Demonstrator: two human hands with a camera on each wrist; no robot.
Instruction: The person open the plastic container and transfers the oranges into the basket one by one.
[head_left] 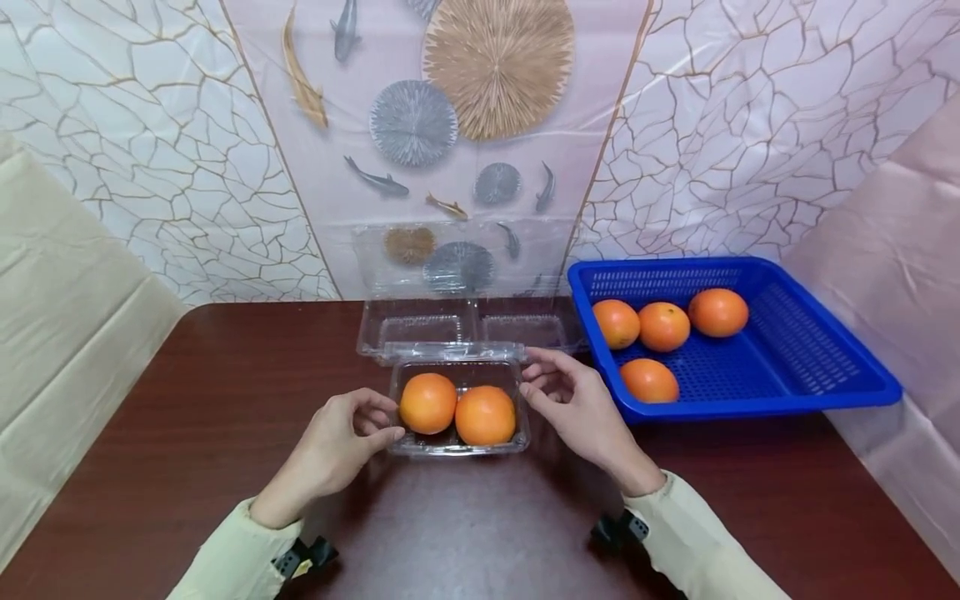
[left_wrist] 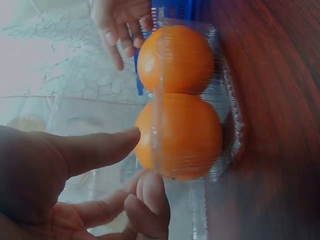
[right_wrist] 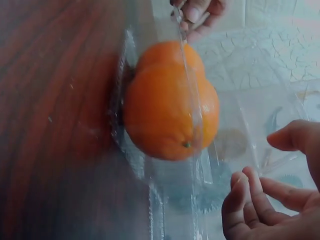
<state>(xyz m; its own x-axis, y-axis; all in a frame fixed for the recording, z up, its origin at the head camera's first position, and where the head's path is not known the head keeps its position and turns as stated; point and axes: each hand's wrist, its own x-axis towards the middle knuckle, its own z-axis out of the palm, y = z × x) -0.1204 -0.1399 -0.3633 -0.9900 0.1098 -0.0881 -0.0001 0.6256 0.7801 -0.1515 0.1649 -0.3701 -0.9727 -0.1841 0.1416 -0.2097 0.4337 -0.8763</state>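
Note:
A clear plastic clamshell box (head_left: 459, 451) stands on the table with its lid (head_left: 405, 271) raised at the back. Two oranges (head_left: 427, 403) (head_left: 486, 415) sit side by side in it. My left hand (head_left: 333, 442) is at the box's left end, its thumb and fingers apart and near the rim; whether they touch it is unclear. At the right end, my right hand (head_left: 577, 408) has loosely bent fingers (right_wrist: 240, 200) beside the rim, thumb apart, holding nothing. Both oranges also show through the clear wall in the left wrist view.
A blue plastic basket (head_left: 750, 408) with several oranges (head_left: 663, 327) stands to the right, close to my right hand. Behind the box lies another clear plastic container (head_left: 416, 325) with two compartments. A patterned sheet (head_left: 495, 183) hangs along the table's back edge.

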